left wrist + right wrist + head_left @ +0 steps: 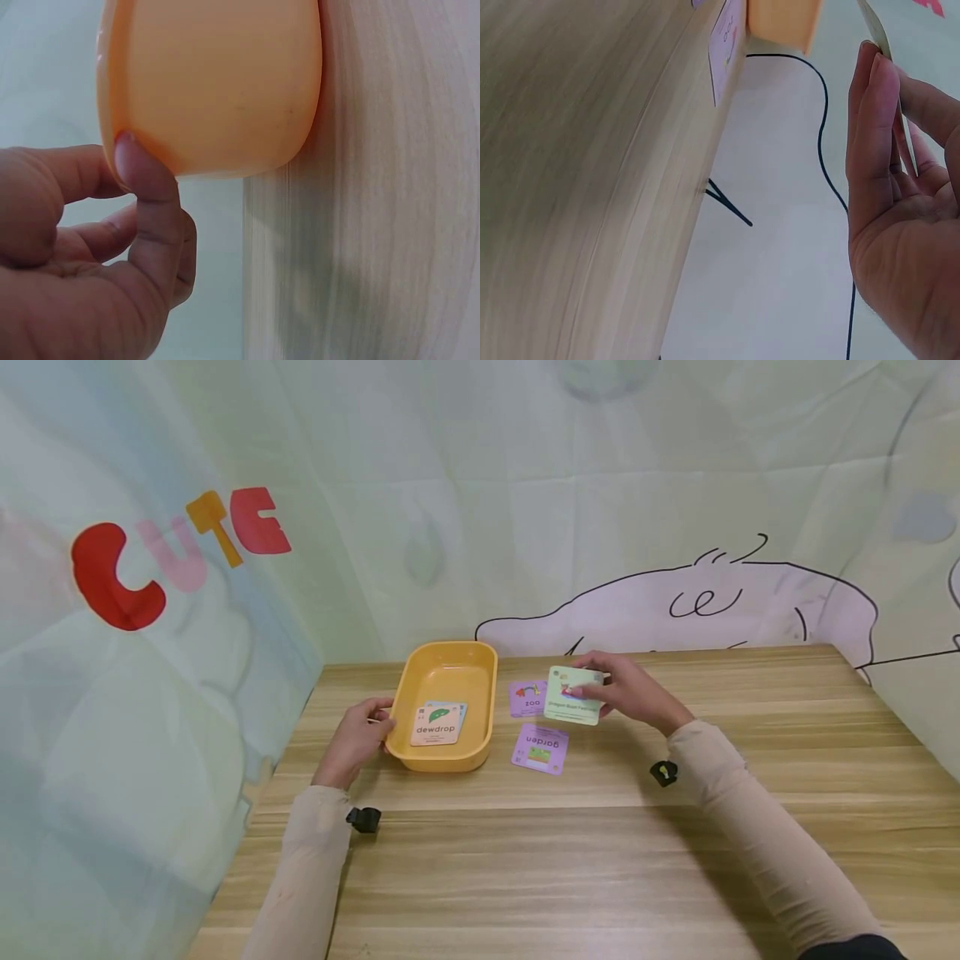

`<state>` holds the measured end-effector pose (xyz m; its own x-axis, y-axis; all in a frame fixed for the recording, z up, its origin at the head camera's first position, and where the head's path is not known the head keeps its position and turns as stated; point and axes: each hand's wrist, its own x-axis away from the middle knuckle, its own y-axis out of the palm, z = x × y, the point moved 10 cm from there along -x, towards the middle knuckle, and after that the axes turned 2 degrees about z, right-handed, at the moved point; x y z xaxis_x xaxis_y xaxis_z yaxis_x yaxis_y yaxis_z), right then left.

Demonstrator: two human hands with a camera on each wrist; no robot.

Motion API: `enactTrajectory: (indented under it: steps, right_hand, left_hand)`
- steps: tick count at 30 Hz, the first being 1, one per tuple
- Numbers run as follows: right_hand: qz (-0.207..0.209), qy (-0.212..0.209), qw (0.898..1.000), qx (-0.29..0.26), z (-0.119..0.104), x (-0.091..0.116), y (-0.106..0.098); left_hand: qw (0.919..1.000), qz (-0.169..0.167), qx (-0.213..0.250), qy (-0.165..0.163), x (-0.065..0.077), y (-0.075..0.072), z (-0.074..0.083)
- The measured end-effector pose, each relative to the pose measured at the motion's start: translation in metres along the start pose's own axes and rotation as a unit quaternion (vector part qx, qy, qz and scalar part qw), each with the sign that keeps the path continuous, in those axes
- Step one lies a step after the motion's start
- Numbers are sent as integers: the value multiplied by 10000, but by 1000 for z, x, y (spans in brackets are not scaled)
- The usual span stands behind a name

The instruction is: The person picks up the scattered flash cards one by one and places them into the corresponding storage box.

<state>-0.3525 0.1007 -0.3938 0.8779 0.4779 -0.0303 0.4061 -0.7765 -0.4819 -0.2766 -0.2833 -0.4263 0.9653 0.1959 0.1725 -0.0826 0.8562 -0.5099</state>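
My left hand (356, 739) pinches the rim of a yellow plastic tray (489, 693) at its near left side; the left wrist view shows thumb and finger on that rim (112, 90). Inside the tray a "dewdrop" card (437, 735) overlaps a blue card (462, 713). Between thumb and fingers, my right hand (626, 687) holds a pale green card (570, 714) reading "Dragon Boat Festival", raised above the table. That card (877, 30) appears nearly edge-on in the right wrist view. Just left of it lies the purple "zoo" card (525, 700), partly covered from sight.
A purple "garden" card (540, 749) lies upside down on the wood-grain table (525, 868), right of the tray. Behind the table hangs a printed curtain (420, 510) with coloured letters at the left. Each wrist carries a small black device.
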Motion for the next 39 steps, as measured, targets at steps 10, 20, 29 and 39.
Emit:
enactTrajectory:
  steps: [10,20,29,39]
  right_hand:
    - [-84,-105,9997,-185,-14,0,8]
    - [-104,-77,9997,-218,-23,-2,13]
    - [-138,-165,9995,-233,-32,-5,18]
    - [-231,-248,9992,-234,-40,-6,26]
  left_hand:
    - [10000,21,35,-72,1,0,-1]
    - [9999,44,37,-144,1,0,-2]
    - [9999,13,40,-97,-2,0,-1]
    - [9999,6,24,-163,-1,1,-3]
